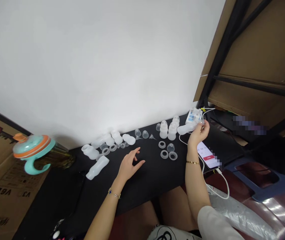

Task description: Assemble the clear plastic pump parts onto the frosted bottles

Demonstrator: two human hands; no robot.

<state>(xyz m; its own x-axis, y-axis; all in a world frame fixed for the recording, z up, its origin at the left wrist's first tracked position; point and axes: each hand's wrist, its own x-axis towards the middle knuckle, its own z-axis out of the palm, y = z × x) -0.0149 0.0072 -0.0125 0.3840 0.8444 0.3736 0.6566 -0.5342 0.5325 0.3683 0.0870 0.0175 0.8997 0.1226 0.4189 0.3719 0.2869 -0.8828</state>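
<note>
R hand (199,135) pinched on clear-capped end of white bottle (185,129), at R end of blk table (150,180), nr capped bottles (172,131). L hand (128,166) empty, fingers apart, over table nr rings (112,147). Phone (208,155): red button, digits too blurred to read. Carton (14,181) L: inverted print, approx. "V6", "V3".

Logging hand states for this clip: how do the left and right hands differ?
The left hand is empty, its fingers loosely spread; the right hand holds a white bottle by its clear end. The left hand's bracelet carries a dark blue charm; the right hand's is a gold-coloured band. Both are ungloved.
</note>
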